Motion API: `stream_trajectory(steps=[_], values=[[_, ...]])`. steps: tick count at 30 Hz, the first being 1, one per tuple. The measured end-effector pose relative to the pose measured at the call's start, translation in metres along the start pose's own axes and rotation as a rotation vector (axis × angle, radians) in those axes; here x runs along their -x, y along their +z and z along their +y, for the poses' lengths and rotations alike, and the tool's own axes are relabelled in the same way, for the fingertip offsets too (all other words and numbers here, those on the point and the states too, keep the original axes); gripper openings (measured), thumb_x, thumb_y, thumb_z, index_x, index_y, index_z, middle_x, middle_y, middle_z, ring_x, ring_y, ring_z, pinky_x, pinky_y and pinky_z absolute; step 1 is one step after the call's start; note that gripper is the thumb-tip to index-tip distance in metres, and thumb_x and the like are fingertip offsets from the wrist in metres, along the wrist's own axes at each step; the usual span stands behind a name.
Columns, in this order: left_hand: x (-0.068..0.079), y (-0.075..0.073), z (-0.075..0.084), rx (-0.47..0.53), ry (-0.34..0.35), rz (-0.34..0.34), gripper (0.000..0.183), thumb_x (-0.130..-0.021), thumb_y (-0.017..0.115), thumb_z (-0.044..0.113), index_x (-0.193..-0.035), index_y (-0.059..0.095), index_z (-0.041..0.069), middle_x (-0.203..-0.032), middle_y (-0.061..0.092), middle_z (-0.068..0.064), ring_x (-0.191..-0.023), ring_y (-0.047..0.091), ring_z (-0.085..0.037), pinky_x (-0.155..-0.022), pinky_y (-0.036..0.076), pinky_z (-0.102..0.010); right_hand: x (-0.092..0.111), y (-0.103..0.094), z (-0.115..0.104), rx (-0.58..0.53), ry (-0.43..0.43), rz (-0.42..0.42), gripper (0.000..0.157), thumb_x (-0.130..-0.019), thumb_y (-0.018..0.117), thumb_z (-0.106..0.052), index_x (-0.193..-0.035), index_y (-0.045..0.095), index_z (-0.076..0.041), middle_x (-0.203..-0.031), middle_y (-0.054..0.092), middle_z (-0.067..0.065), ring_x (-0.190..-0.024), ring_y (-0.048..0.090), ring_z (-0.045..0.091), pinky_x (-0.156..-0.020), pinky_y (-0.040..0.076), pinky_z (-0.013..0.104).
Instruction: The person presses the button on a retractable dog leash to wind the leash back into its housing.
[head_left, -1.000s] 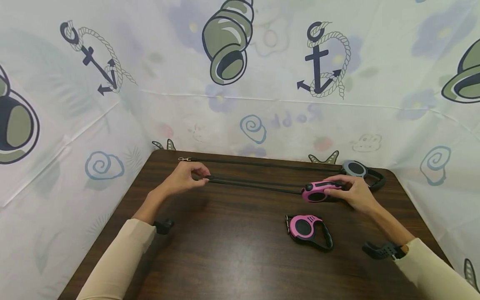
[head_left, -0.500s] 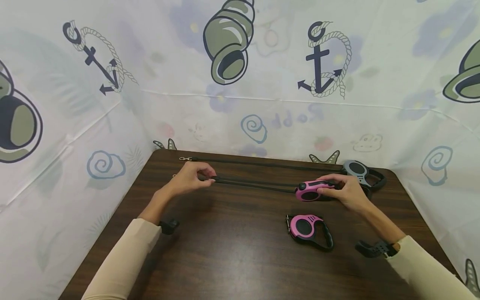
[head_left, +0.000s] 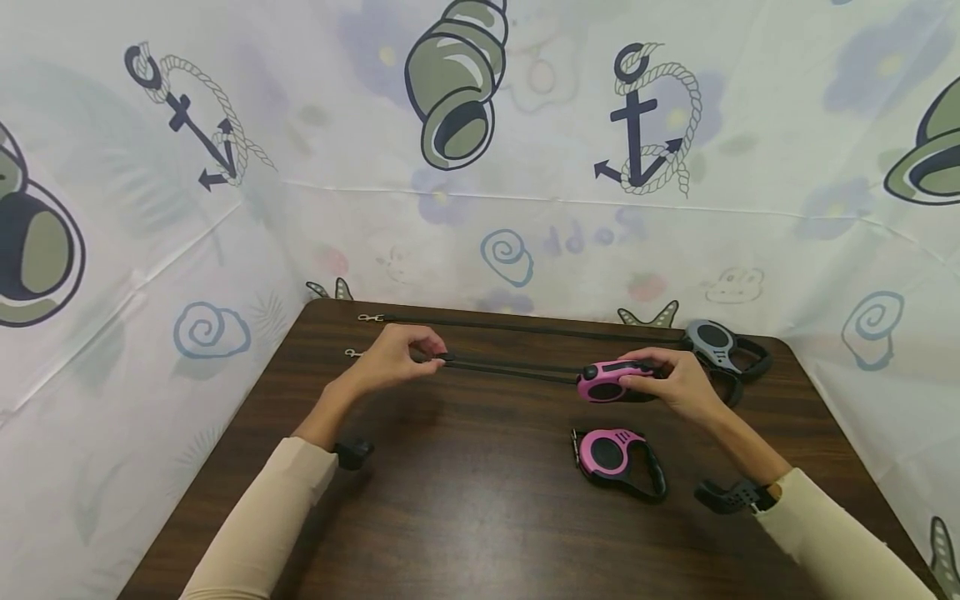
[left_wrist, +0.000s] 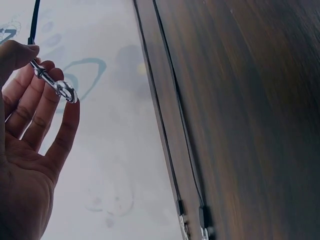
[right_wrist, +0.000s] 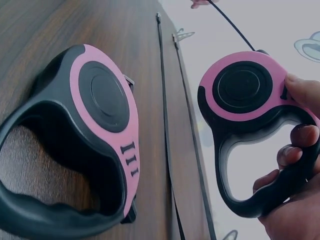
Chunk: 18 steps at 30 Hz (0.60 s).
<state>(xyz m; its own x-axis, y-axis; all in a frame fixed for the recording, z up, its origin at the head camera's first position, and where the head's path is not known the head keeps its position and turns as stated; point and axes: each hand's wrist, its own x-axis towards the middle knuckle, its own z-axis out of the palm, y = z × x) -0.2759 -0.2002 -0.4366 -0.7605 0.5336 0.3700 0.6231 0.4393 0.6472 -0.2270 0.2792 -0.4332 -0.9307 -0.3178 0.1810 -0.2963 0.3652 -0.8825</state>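
Observation:
My right hand [head_left: 678,383] grips the black handle of a pink retractable dog leash [head_left: 600,382], raised above the table; in the right wrist view the fingers curl through its loop handle. The leash's black cord [head_left: 517,375] runs taut leftward to my left hand [head_left: 397,362]. There, as the left wrist view shows, thumb and fingers pinch the cord end at its silver snap hook [left_wrist: 65,91]. A second pink leash [head_left: 606,454] lies on the table nearer to me, its cord wound in.
Along the back of the brown table [head_left: 465,500] lies a grey leash [head_left: 710,337], its strap stretched left to a metal clip [head_left: 371,317]. Another strap lies in front of it, ending in a clip [head_left: 352,353]; its case is mostly hidden behind my right hand. A patterned cloth [head_left: 360,233] surrounds the table.
My hands have drawn closer: the left moved right with the hook, the right moved left with the pink leash. The cord between them is shorter. A clip behind my left hand has come into view.

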Motion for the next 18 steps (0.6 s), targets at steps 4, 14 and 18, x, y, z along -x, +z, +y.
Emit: stream_trajectory(steps=[4,14,18], values=[[-0.002,0.005,0.002,0.014,-0.002,-0.01,0.013,-0.088,0.083,0.003,-0.098,0.076,0.008,-0.09,0.076,0.002,-0.081,0.071,-0.011,-0.079,0.062,-0.05,-0.002,0.005,-0.001,-0.012,-0.007,0.0,0.031,-0.095,0.079,-0.006,-0.124,0.073,0.003,-0.101,0.079,-0.002,-0.083,0.074,0.011,-0.07,0.061,0.027],[-0.005,0.014,0.01,0.042,-0.012,-0.016,0.011,-0.09,0.082,0.006,-0.099,0.076,0.008,-0.091,0.076,0.0,-0.082,0.072,-0.014,-0.081,0.06,-0.056,-0.006,0.018,-0.005,-0.017,0.013,0.014,0.031,-0.094,0.082,-0.011,-0.123,0.075,-0.001,-0.1,0.08,0.002,-0.081,0.073,0.013,-0.068,0.061,0.029],[-0.006,0.019,0.012,0.036,-0.018,-0.021,0.011,-0.091,0.082,0.006,-0.099,0.076,0.009,-0.09,0.076,0.001,-0.083,0.071,-0.013,-0.082,0.06,-0.053,-0.007,0.024,-0.006,-0.025,0.025,0.014,0.032,-0.094,0.082,-0.012,-0.123,0.075,-0.001,-0.101,0.08,0.002,-0.082,0.074,0.013,-0.069,0.062,0.03]])
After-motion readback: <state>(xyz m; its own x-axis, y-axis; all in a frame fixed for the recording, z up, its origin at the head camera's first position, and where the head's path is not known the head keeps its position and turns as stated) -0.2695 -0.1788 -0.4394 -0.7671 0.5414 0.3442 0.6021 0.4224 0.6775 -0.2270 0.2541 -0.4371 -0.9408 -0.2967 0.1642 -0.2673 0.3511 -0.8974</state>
